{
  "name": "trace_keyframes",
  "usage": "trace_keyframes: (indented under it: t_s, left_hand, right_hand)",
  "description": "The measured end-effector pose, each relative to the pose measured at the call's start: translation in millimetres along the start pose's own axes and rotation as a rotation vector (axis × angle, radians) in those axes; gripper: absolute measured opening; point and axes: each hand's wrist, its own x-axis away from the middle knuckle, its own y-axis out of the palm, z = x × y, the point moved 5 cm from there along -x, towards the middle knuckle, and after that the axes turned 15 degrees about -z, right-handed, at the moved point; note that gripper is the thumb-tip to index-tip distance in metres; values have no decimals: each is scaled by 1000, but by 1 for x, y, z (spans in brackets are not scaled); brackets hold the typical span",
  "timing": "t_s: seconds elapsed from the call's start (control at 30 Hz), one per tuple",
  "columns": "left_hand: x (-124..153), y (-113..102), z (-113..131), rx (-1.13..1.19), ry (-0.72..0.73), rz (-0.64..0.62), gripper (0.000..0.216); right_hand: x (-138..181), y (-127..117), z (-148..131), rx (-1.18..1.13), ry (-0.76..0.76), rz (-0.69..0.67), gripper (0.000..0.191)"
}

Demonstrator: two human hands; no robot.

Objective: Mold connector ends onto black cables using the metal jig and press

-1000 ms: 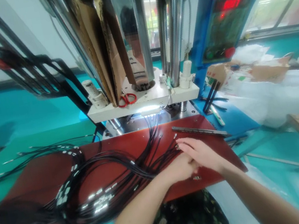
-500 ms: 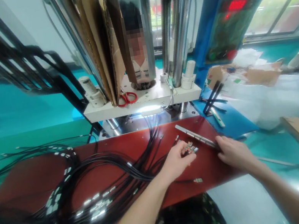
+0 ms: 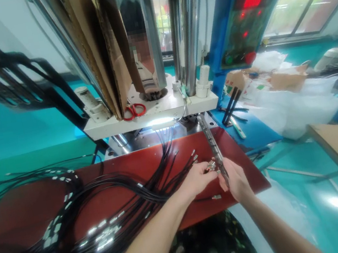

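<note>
Just right of center frame, the left hand (image 3: 198,179) is pinching metal connectors (image 3: 211,165) while the right hand (image 3: 238,180) is clasping a metal bar (image 3: 211,141) in curled fingers.

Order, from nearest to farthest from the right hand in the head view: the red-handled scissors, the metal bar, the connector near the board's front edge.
1. Metal bar: held in the right hand.
2. Connector: on the red board, left of the hand.
3. Red-handled scissors: farther left, on the white plate.
</note>
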Motion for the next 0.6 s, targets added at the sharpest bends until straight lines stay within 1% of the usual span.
trace_keyframes:
  t_s: [0.07,0.17,0.33,0.43,0.53,0.6]
  left_hand:
    - [-1,1,1,37,42,-24,12]
    - [-1,1,3,63,78,-39,13]
    - [-1,1,3,61,37,-46,17]
    - [-1,1,1,19,28,-34,16]
    - [1,-1,-2,-21,26,-6,14]
    - [4,-3,-3,-10,5,-25,11]
  right_hand:
    - [-2,4,0,45,-6,41,36]
    - [-1,5,-2,117,-5,39,37]
    - [2,6,-8,195,-21,39,34]
    - [1,8,-8,239,-10,45,31]
    - [-1,9,-7,275,-4,37,35]
    - [-1,9,-5,268,6,17,37]
